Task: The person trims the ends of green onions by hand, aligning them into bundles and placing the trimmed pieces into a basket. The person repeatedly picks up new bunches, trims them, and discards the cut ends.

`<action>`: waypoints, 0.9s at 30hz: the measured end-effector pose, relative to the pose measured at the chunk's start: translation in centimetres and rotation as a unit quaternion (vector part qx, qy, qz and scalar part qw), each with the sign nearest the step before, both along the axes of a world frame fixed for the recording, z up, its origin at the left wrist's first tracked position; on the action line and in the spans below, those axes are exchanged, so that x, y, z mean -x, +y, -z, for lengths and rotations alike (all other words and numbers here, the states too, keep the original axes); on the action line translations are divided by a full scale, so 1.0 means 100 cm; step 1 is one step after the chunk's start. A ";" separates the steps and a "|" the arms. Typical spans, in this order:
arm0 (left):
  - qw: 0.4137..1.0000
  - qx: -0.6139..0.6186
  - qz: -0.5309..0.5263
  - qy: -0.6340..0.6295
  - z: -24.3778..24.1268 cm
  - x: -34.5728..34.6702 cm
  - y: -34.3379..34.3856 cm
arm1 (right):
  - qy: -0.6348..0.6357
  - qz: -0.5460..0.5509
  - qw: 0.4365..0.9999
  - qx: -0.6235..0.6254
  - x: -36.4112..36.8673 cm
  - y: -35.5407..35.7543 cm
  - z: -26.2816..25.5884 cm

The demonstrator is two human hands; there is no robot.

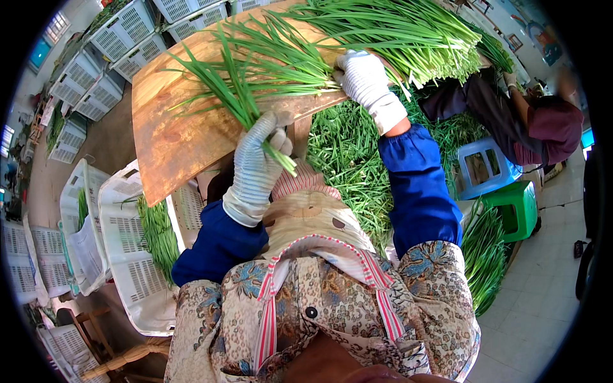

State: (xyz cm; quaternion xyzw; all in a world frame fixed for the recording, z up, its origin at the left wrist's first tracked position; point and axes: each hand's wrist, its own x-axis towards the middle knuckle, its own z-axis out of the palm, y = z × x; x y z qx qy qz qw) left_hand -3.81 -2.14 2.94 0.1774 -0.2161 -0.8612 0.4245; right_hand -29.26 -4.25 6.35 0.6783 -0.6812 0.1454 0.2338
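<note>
My left hand (261, 165), in a white knitted glove, is closed around a small bunch of green garlic chives (235, 93). Its leaves point up and away over the wooden board (167, 143), and the pale stem ends stick out below my fist. On the board lies a thin spread of loose chives (292, 60). My right hand (366, 79), gloved alike, has its fingers curled on the stem ends of that spread. Just beyond it, a large pile of chives (431, 43) covers the board's far right, pale stems facing me.
Cut green leaves (349, 148) heap below the board. At left stand white plastic crates (129, 249), one holding chives (158, 234); more crates (124, 28) are stacked behind. To the right are blue (486, 165) and green stools (515, 210), a chive bundle (486, 263) and a seated person (546, 124).
</note>
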 end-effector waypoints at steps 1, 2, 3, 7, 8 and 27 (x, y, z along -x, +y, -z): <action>1.000 0.011 0.000 0.011 -0.001 -0.004 -0.002 | -0.068 -0.025 0.996 0.043 -0.005 0.005 -0.006; 1.000 0.021 0.001 0.022 -0.001 -0.007 -0.003 | -0.137 -0.049 0.986 0.085 -0.008 0.012 -0.014; 0.999 0.030 0.003 0.032 0.000 -0.010 -0.003 | -0.205 -0.071 0.968 0.124 -0.013 0.022 -0.019; 0.999 0.013 -0.003 0.039 0.005 -0.001 0.003 | -0.595 -0.128 0.793 -0.008 -0.026 0.069 -0.005; 0.999 0.029 0.015 -0.022 0.000 0.003 0.005 | -0.663 -0.174 0.728 -0.017 -0.033 0.079 0.008; 0.988 0.065 0.028 -0.135 0.017 0.033 0.026 | -0.774 -0.149 0.615 -0.005 -0.074 0.115 0.060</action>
